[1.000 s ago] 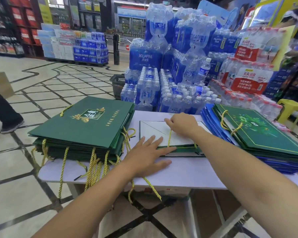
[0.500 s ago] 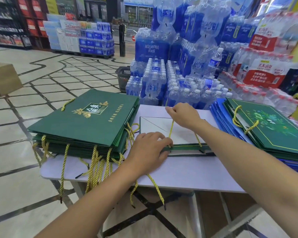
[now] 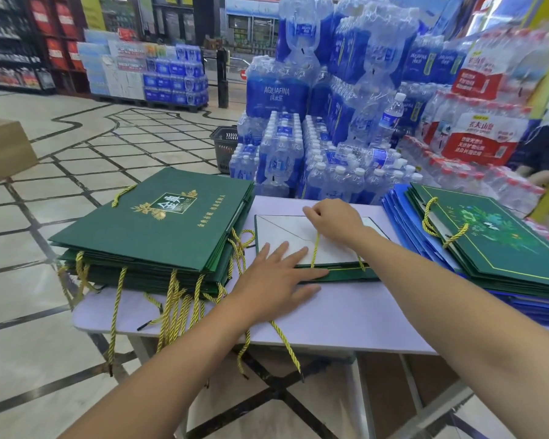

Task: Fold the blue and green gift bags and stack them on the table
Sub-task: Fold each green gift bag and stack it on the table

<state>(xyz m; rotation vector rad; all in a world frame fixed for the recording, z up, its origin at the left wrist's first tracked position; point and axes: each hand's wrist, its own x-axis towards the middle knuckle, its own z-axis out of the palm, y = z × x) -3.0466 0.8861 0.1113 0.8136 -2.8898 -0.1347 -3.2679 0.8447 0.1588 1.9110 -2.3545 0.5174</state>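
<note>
The job looks well advanced but not finished. On the left of the pale lilac worktop (image 3: 362, 312) lies a tall stack of flattened dark green paper gift bags (image 3: 159, 223), their gold rope handles hanging over the near edge. On the right a second pile holds flattened blue paper gift bags (image 3: 403, 217) below and more green ones with a floral print (image 3: 495, 236) on top.

Between the two piles, one green gift bag with a white folded base panel (image 3: 286, 236) lies nearly flat; this is the bag in hand. The left hand (image 3: 276, 274) is spread with straight fingers, pressing down on its near edge. The right hand (image 3: 333, 220) rests on the far part of the bag with fingers curled, pinching the bag's gold cord handle (image 3: 314, 251), which runs taut from it toward the near edge.

What seems left is to finish creasing this bag and lay it on a pile; whether more unfolded bags wait out of view cannot be told.

As for containers, every bag in sight is collapsed flat and appears to hold nothing. A black plastic shopping basket (image 3: 224, 144) stands on the floor beyond the worktop; its contents are hidden. A brown cardboard box (image 3: 4, 147) sits at far left, closed as far as can be seen.
</note>
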